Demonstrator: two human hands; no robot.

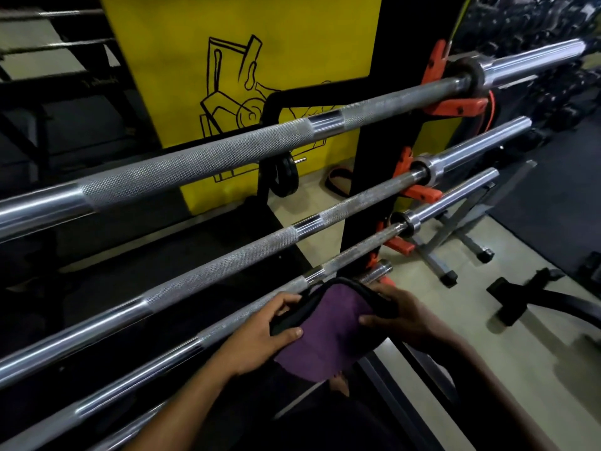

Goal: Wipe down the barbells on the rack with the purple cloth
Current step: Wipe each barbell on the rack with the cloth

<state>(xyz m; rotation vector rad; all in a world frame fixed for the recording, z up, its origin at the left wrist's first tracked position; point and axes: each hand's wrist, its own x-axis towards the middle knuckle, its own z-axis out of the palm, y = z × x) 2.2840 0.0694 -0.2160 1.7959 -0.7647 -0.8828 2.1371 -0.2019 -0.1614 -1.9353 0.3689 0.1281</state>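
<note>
A purple cloth [328, 333] with a black edge is held between both hands low in the middle of the view. My left hand [260, 336] pinches its left edge, thumb on top. My right hand [406, 317] grips its right side. Several chrome barbells lie on a black rack [367, 177] with orange hooks: a top barbell [201, 164], a middle barbell [227, 262] and a lower barbell [182, 349] running just behind my left hand. The cloth hangs beside the lower bar; whether it touches the bar is unclear. A short bar end [377, 271] pokes out above the cloth.
A yellow wall panel [292, 43] with a black drawing stands behind the rack. A weight plate [286, 177] hangs on a black post. A grey metal stand [455, 236] and a black bench foot [520, 297] sit on the pale floor at right.
</note>
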